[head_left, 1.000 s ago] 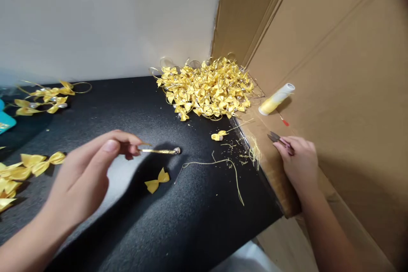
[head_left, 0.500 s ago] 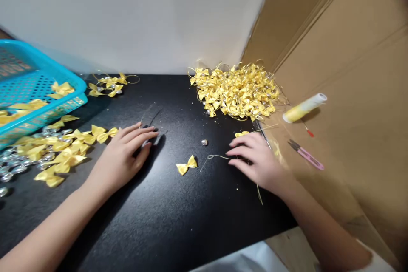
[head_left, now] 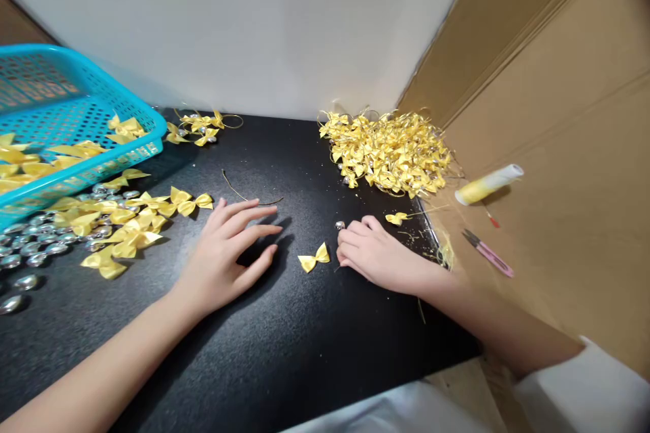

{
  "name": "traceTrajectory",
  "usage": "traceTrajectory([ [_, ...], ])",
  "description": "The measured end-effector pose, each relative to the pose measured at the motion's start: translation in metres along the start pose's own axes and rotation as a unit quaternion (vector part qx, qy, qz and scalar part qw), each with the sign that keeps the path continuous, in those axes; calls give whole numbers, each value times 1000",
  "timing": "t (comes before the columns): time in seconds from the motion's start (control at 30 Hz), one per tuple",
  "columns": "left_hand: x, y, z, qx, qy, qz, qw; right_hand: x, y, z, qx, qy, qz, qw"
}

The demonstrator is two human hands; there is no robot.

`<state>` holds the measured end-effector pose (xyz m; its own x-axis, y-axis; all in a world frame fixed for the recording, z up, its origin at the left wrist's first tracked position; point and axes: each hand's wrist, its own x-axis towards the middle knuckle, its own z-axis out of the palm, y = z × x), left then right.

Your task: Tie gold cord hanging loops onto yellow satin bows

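My left hand lies flat on the black table, fingers spread, holding nothing. A curved piece of gold thread lies just beyond its fingertips. My right hand rests on the table with its fingers curled together. A single yellow bow lies just left of it and a small silver bell just above its fingertips. A bit of gold thread shows behind the wrist. Whether the fingers pinch the thread is hidden.
A big heap of yellow bows sits at the back right corner. On the left are loose bows, silver bells and a blue basket. Pink snips and a thread spool lie on the cardboard at right.
My right hand let go of the snips, which now lie on the cardboard, and came left onto the table by the bow. My left hand dropped flat, empty. The view swung left.
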<state>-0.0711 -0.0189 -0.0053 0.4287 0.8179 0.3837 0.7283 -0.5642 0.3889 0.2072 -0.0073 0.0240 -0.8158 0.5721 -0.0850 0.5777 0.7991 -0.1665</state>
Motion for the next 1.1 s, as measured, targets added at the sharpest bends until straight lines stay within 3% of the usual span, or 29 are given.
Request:
traceTrajectory([
  [0.17,5,38,5,-121,-2,14,993,-6,-6,-6,164,42,57,984],
  [0.33,7,68,18,-242,27,-32,969,-3,-19,-8,263,76,80,959],
  [0.47,4,70,21,-286,48,-43,956,-2,-28,-3,334,85,77,936],
  [0.63,3,68,14,-294,24,-40,955,-2,-35,1,442,143,67,883],
  [0.73,3,69,12,-292,10,-27,956,-2,-37,4,462,150,68,872],
  [0.83,1,64,13,-255,11,-22,967,-1,-37,9,462,178,80,865],
  [0.9,-1,59,16,-166,11,0,986,-1,-35,13,477,203,113,847],
  [1.0,-5,53,25,-9,-24,55,998,-2,-33,19,519,250,191,795],
  [1.1,-3,52,32,68,-63,77,993,-4,-32,25,571,286,225,736],
])
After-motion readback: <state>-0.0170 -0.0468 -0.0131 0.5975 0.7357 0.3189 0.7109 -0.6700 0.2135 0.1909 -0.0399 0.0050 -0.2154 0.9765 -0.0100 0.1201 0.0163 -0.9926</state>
